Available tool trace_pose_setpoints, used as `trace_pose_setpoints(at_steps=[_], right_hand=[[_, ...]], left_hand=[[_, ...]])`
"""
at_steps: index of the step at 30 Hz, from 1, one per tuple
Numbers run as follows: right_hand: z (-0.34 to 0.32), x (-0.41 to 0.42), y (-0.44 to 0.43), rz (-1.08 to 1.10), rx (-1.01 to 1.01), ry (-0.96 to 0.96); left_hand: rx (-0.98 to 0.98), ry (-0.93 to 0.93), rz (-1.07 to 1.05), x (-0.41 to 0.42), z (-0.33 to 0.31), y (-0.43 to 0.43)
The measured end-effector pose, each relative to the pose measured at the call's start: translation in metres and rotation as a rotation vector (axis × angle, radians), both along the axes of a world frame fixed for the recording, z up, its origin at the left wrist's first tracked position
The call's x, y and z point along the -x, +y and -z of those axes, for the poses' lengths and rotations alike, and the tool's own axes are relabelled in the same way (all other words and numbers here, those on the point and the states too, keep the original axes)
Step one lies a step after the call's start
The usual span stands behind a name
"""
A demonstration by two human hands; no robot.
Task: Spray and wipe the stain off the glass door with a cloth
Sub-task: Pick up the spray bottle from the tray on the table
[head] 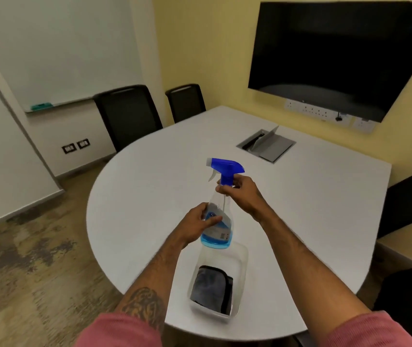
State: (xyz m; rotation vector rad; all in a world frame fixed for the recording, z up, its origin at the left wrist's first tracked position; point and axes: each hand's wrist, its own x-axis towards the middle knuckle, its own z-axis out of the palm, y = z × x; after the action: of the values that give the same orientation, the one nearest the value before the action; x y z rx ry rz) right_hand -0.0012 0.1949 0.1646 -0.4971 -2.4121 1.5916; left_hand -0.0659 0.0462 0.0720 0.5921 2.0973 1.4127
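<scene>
I hold a clear spray bottle [221, 229] with a blue trigger head and a little blue liquid at the bottom, lifted above the white table [149, 196]. My left hand [197, 222] grips the bottle's labelled body. My right hand [240, 194] pinches the blue neck just under the trigger head. Below the bottle, near the table's front edge, a clear plastic tub [242, 261] holds a folded grey cloth [208, 286] with black trim. No glass door is in view.
Two black chairs [127, 113] stand at the table's far left. A cable hatch [266, 146] sits open in the tabletop. A dark wall screen [337, 53] hangs at the right, a whiteboard [57, 46] at the left. Carpeted floor lies to the left.
</scene>
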Motion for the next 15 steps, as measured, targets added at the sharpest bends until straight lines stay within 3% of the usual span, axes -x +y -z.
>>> trace_pose_setpoints(at_steps=[8, 15], right_hand=[[-0.059, -0.014, -0.055, -0.288, 0.195, 0.167], [-0.077, -0.037, -0.146, -0.575, 0.296, 0.197]], left_hand=[[-0.085, 0.053, -0.193, -0.052, -0.059, -0.066], [-0.123, 0.049, -0.431, -0.128, -0.076, -0.158]])
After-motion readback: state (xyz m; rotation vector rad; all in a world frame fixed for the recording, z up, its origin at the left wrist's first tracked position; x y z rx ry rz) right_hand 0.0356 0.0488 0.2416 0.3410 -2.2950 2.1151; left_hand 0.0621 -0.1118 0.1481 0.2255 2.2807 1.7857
